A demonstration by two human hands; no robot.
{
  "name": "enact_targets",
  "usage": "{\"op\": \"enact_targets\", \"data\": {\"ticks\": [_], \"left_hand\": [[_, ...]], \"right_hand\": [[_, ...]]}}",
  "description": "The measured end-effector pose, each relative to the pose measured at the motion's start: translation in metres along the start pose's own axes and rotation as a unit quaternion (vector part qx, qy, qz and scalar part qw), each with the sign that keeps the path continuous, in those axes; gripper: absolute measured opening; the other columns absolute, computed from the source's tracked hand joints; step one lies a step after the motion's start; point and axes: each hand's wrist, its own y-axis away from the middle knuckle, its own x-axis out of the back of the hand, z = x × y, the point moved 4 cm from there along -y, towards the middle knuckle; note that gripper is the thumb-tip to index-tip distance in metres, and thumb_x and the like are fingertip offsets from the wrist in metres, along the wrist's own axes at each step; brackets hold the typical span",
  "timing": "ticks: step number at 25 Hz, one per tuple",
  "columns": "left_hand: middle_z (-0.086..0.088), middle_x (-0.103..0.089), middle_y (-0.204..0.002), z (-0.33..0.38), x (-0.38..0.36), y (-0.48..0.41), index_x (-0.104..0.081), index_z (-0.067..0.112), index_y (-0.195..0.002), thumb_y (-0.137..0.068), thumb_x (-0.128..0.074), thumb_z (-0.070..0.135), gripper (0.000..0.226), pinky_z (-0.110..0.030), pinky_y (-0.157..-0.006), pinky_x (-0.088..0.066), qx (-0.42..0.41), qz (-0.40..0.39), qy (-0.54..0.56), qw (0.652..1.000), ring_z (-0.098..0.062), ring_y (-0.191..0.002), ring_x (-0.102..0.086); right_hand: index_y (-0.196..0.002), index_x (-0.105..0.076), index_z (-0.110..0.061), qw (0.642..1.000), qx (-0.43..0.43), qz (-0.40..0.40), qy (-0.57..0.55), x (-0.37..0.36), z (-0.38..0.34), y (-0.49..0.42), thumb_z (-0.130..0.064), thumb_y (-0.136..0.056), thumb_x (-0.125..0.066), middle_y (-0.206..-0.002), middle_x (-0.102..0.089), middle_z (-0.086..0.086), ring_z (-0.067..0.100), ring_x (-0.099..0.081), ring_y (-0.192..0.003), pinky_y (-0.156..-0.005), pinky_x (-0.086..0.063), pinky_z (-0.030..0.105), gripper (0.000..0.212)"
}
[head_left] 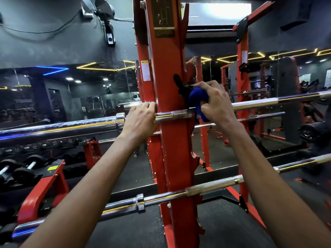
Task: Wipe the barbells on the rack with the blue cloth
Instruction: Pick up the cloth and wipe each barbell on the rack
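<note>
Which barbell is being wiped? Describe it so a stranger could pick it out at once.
Start at the big red rack post in the middle of the view. Two chrome barbells cross its front; take the upper barbell, at hand height. Unlike the lower barbell, it has the left hand gripping it and the right hand holding the blue cloth on it.

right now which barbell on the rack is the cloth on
The upper barbell: the right hand holds the blue cloth against it beside the red upright, and the left hand grips it too. The lower barbell is untouched.
</note>
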Motion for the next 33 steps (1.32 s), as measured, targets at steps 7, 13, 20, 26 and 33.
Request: {"op": "enact_targets", "data": {"ticks": [7, 13, 20, 26, 33], "left_hand": [[-0.004, -0.065, -0.102, 0.044, -0.038, -0.015, -0.059, 0.036, -0.131, -0.089, -0.039, 0.035, 0.047, -0.04, -0.087, -0.036, 0.039, 0.016, 0.042, 0.998, -0.028, -0.1, -0.061], [-0.002, -0.067, -0.104, 0.039, -0.042, -0.011, -0.062, 0.037, -0.131, -0.099, -0.04, 0.043, 0.04, -0.039, -0.088, -0.034, 0.043, 0.054, 0.046, 0.997, -0.026, -0.099, -0.06], [-0.007, -0.063, -0.113, 0.049, -0.04, -0.014, -0.058, 0.036, -0.129, -0.103, -0.035, 0.05, 0.037, -0.045, -0.095, -0.032, 0.078, 0.014, 0.038, 0.996, -0.029, -0.11, -0.054], [-0.016, -0.06, -0.116, 0.076, -0.035, -0.034, -0.059, 0.011, -0.114, -0.096, -0.039, 0.029, 0.033, -0.046, -0.099, -0.036, 0.06, -0.007, 0.08, 0.995, -0.035, -0.111, -0.054], [0.007, -0.065, -0.12, 0.079, -0.05, -0.022, -0.055, 0.035, -0.138, -0.1, -0.032, 0.04, 0.045, -0.04, -0.085, -0.033, -0.029, 0.074, 0.046, 0.996, -0.022, -0.098, -0.055]], "right_hand": [[-0.144, -0.052, -0.023, 0.989, -0.012, -0.12, -0.087, -0.031, 0.045, 0.011, -0.035, -0.09, -0.059, -0.14, -0.056, 0.001, 0.025, -0.047, -0.135, -0.116, -0.02, 0.04, 0.055], [-0.138, -0.051, -0.034, 0.992, 0.017, -0.079, -0.097, -0.032, 0.06, 0.0, -0.034, -0.087, -0.058, -0.127, -0.056, -0.006, 0.02, -0.055, -0.12, -0.113, -0.034, 0.056, 0.051], [-0.143, -0.05, -0.029, 0.997, 0.053, 0.035, -0.037, -0.041, 0.059, 0.035, -0.027, -0.08, -0.062, -0.144, -0.05, -0.005, 0.02, -0.045, -0.134, -0.112, -0.022, 0.034, 0.065], [-0.133, -0.057, -0.017, 0.997, 0.006, 0.078, -0.005, -0.027, 0.092, 0.024, -0.044, -0.088, -0.052, -0.124, -0.063, 0.002, 0.028, -0.057, -0.116, -0.107, -0.027, 0.031, 0.052], [-0.138, -0.051, -0.013, 0.992, 0.045, 0.119, 0.009, -0.041, 0.096, 0.039, -0.039, -0.089, -0.055, -0.135, -0.057, 0.007, 0.029, -0.05, -0.129, -0.115, -0.029, 0.045, 0.056]]}}
